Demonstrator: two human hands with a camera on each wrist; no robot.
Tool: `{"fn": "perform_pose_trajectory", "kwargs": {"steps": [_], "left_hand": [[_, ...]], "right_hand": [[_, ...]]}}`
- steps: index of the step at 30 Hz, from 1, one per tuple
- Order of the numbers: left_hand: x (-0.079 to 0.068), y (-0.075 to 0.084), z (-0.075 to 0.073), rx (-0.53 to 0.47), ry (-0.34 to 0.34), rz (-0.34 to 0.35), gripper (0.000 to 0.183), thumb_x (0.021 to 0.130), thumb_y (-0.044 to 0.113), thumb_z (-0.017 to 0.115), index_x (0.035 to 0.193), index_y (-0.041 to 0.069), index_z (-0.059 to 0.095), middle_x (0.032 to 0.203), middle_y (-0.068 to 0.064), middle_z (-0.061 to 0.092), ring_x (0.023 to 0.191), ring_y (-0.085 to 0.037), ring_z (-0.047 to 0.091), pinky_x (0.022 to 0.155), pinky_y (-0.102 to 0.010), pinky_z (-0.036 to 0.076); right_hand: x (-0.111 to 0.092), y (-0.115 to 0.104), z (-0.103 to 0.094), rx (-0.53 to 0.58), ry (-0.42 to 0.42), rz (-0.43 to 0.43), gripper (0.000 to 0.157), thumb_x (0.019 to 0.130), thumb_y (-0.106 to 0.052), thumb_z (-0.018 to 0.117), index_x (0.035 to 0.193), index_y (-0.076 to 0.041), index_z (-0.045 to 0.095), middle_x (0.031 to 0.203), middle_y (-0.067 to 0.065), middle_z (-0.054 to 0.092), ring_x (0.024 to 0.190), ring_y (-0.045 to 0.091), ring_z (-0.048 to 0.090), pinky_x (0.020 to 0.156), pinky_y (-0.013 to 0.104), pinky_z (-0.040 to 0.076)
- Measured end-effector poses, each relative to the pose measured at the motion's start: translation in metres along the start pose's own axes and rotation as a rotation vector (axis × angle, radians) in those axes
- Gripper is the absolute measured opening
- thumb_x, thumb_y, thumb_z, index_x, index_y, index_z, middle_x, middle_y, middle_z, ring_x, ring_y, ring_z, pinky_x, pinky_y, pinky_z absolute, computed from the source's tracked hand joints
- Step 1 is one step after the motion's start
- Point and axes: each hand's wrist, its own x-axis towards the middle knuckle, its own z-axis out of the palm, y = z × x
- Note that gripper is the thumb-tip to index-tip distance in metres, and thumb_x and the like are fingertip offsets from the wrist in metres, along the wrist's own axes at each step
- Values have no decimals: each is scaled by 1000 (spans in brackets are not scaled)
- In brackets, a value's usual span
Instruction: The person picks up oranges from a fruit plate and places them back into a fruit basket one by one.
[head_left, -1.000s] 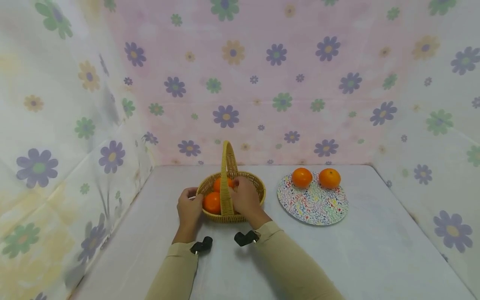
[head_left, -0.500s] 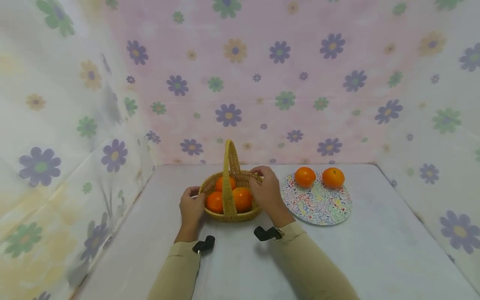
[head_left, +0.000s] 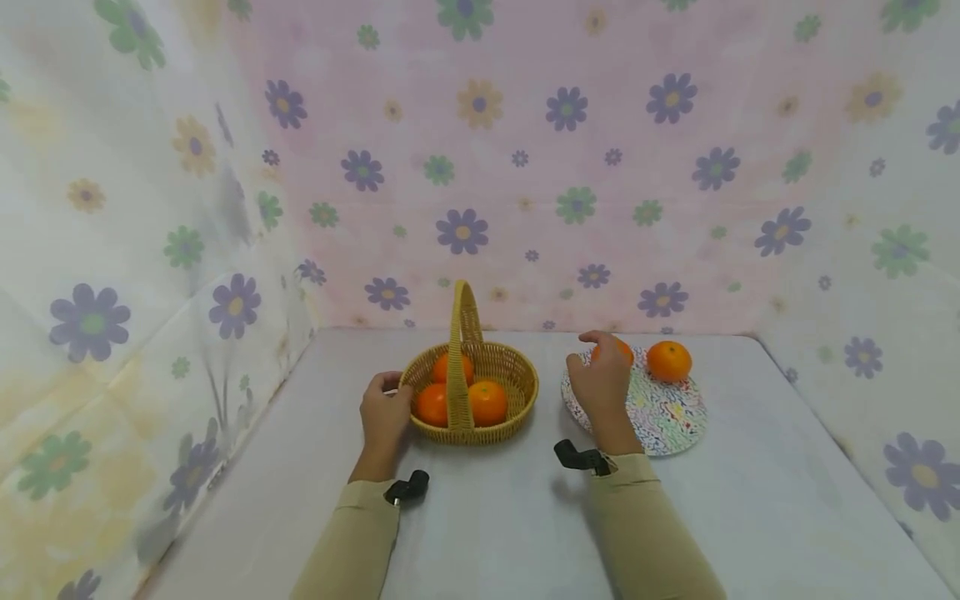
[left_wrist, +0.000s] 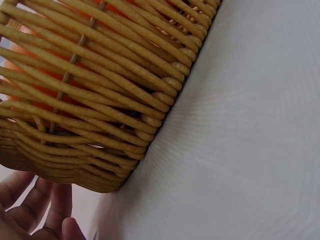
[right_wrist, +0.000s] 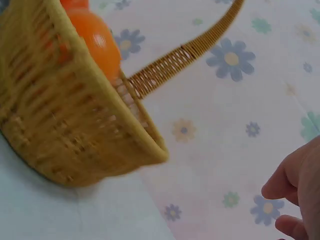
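Flowered cloth (head_left: pixel 510 75) rises behind and beside a pale counter (head_left: pixel 750 492). Near its middle stands a wicker basket (head_left: pixel 491 434), upright, its long axis running from 9 to 3 o'clock and its handle (head_left: pixel 456 367) arching across from 12 to 6. Three oranges lie inside: a back orange (head_left: pixel 442 367) at 11 o'clock, a left front orange (head_left: pixel 432 406) at 8, a right front orange (head_left: pixel 489 403) at 4. At the basket's 9 o'clock the left hand (head_left: pixel 386 418) pinches the rim.

Towards 3 o'clock from the basket, a little apart, lies a speckled plate (head_left: pixel 663 421). Over its near-left part hovers the right hand (head_left: pixel 602 390), its grip spread, with a bare gap between thumb and finger in the right wrist view. What matters most is the covered orange (head_left: pixel 624 350) on the plate: it sits just beyond that grip, between 12 and 1 o'clock, partly hidden by it; whether they touch I cannot tell. Being round, it offers no long axis. The far orange (head_left: pixel 670 361) lies at 2 o'clock; the right hand is much the nearer to both
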Motion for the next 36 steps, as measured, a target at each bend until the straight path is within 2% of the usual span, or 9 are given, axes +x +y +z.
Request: {"fn": "perform_pose_trajectory", "kwargs": {"steps": [3, 4, 7, 10, 17, 20, 24, 29, 36], "left_hand": [[1, 1, -1, 9, -6, -1, 35, 92, 22, 60, 125, 9, 64, 126, -13, 66, 111, -31, 62, 98, -48, 53], [1, 1, -2, 10, -5, 1, 35, 92, 21, 60, 125, 9, 64, 126, -13, 66, 111, -31, 62, 98, -48, 53], [3, 3, -2, 9, 2, 17, 35, 91, 21, 61, 123, 8, 65, 125, -13, 67, 110, -32, 63, 97, -48, 53], [5, 5, -2, 9, 11, 30, 35, 91, 21, 61, 123, 7, 65, 125, -14, 67, 109, -32, 63, 96, -49, 53], [3, 2, 0, 11, -3, 6, 36, 93, 22, 60, 126, 8, 64, 127, -14, 65, 114, -33, 61, 101, -50, 52], [2, 2, 0, 5, -3, 0, 37, 92, 21, 60, 126, 7, 64, 128, -14, 65, 114, -33, 61, 101, -50, 52], [2, 2, -2, 0, 9, 14, 37, 91, 23, 61, 124, 8, 65, 127, -14, 66, 113, -33, 62, 99, -50, 53], [2, 1, -3, 1, 24, 3, 36, 90, 23, 61, 123, 9, 65, 127, -13, 67, 112, -33, 63, 98, -49, 54], [4, -1, 1, -18, -8, -22, 36, 91, 23, 60, 125, 10, 65, 127, -11, 66, 112, -30, 63, 96, -46, 54]], "right_hand": [[4, 2, -12, -51, 36, -4, 38, 88, -16, 70, 124, -7, 66, 131, 19, 62, 109, 40, 55, 96, 57, 44], [5, 4, -15, -51, 37, 11, 39, 89, -16, 70, 126, -7, 64, 137, 17, 60, 119, 40, 51, 103, 59, 41], [10, 10, -23, -56, 9, 71, 48, 90, -15, 72, 136, -8, 59, 143, 16, 56, 128, 39, 49, 111, 56, 44], [16, 19, -29, -55, -46, 135, 61, 91, -16, 72, 147, -10, 51, 150, 16, 51, 133, 38, 49, 110, 57, 47], [18, 48, -33, -53, -206, 259, 77, 93, -22, 72, 159, -11, 33, 160, 16, 41, 139, 41, 45, 115, 62, 39], [18, 55, -32, -44, -238, 272, 82, 94, -22, 72, 162, -14, 28, 163, 14, 37, 143, 40, 42, 118, 61, 36], [20, 59, -31, -43, -256, 232, 87, 93, -21, 73, 165, -19, 23, 167, 12, 32, 146, 41, 39, 119, 62, 33], [19, 61, -30, -110, -271, 172, 88, 92, -22, 73, 165, -22, 24, 165, 18, 31, 145, 43, 38, 118, 65, 33], [14, 64, -34, -174, -247, 201, 71, 91, -31, 75, 155, -23, 43, 149, 26, 34, 132, 43, 38, 109, 67, 42]]}}
